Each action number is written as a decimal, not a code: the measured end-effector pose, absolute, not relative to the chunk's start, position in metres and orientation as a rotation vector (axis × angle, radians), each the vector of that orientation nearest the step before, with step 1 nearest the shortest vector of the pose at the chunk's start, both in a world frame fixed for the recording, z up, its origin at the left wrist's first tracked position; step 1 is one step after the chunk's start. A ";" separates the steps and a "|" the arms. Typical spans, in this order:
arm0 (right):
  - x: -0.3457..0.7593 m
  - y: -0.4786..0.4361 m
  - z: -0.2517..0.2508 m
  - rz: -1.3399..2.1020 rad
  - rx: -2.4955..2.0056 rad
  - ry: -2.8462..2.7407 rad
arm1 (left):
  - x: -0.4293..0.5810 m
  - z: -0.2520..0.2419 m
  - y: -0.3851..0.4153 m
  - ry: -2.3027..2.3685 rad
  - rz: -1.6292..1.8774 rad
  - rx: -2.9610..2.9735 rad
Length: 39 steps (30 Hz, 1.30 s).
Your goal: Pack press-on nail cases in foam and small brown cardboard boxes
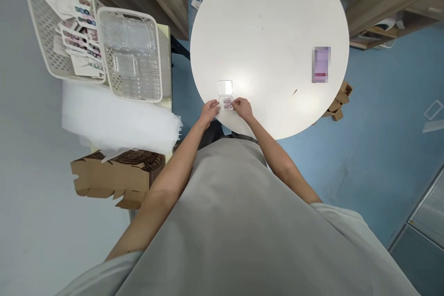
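Observation:
A small clear plastic box [225, 87] lies with its lid folded back, near the front edge of the round white table. In its lower half sits a card of small glossy pink and dark pieces [227, 103], which look like press-on nails. My left hand [209, 112] has its fingers curled at the box's left side, steadying it. From the right, my right hand [242, 107] pinches at the card's right edge with thumb and forefinger. The fingertips are too small to show exactly how much of the card they grip.
The round table [277, 14] bears a blurred purple item [321, 64] at right. Beside it on the left stand a white basket [52, 67] of nail cards and another basket [158, 55] of clear boxes. White packing sheets [118, 113] and folded cardboard boxes [111, 175] lie nearer me.

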State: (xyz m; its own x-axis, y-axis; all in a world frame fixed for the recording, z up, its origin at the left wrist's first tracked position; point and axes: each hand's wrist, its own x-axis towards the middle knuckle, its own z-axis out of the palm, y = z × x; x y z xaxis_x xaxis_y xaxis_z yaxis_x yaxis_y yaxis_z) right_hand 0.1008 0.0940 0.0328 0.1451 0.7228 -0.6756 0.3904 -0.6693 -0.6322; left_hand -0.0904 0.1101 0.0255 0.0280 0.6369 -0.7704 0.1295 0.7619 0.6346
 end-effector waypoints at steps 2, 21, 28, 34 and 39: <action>0.099 0.094 0.025 1.540 -2.121 -1.088 | -0.089 0.027 0.111 1.522 0.438 0.658; 0.104 0.065 0.025 1.689 -1.934 -0.711 | -0.080 0.027 0.106 1.603 0.295 0.658; 0.113 0.039 0.076 1.698 -1.668 -0.592 | -0.085 0.067 0.105 1.338 0.406 0.539; 0.126 0.029 0.131 1.680 -1.574 -0.622 | -0.094 0.124 0.106 1.114 0.489 0.628; 0.128 0.031 0.154 1.693 -1.527 -0.582 | -0.096 0.158 0.106 1.071 0.543 0.707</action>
State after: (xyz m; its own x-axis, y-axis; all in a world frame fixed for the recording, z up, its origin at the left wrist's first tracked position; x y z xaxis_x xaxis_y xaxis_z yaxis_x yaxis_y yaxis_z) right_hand 0.1278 0.0312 0.1538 0.0129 0.7838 -0.6208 -0.2367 -0.6008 -0.7635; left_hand -0.0960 0.1059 0.1579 0.3883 0.7047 -0.5938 -0.0624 0.6630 0.7460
